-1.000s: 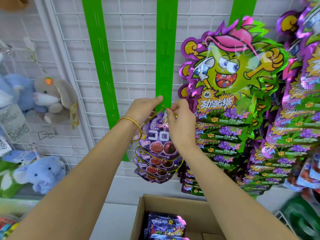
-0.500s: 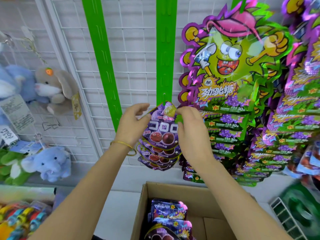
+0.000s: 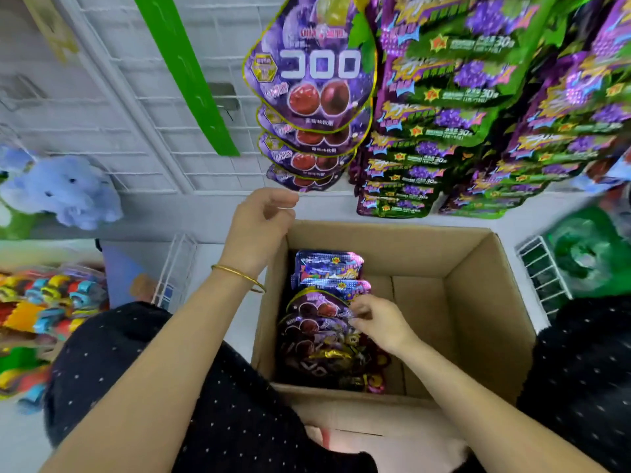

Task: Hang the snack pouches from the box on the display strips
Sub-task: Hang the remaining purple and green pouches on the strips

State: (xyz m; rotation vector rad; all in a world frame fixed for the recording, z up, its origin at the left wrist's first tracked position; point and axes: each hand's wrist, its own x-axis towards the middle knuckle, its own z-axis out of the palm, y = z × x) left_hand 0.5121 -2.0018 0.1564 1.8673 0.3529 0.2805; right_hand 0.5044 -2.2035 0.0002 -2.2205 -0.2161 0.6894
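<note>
An open cardboard box (image 3: 478, 302) sits on the floor between my knees. Inside it, along the left side, lies a stack of purple grape snack pouches (image 3: 317, 308), with two star-printed pouches (image 3: 327, 268) behind them. My right hand (image 3: 379, 322) is down in the box and its fingertips pinch the edge of the top purple pouch. My left hand (image 3: 259, 227) hovers over the box's back left corner, fingers loosely curled and holding nothing. Several matching purple pouches (image 3: 314, 80) hang in an overlapping column just above. An empty green display strip (image 3: 184, 73) hangs to their left.
Green-and-purple candy pouches (image 3: 461, 97) fill the strips on the right. A white wire grid panel (image 3: 164, 138) backs the display. A blue plush elephant (image 3: 65, 191) and colourful packs (image 3: 41, 308) lie at left, and a white wire rack (image 3: 174, 271) stands beside the box.
Both hands let go of the pouch they were hooking on the strip and came down. The right hand went into the box onto a pouch. My view tilted down.
</note>
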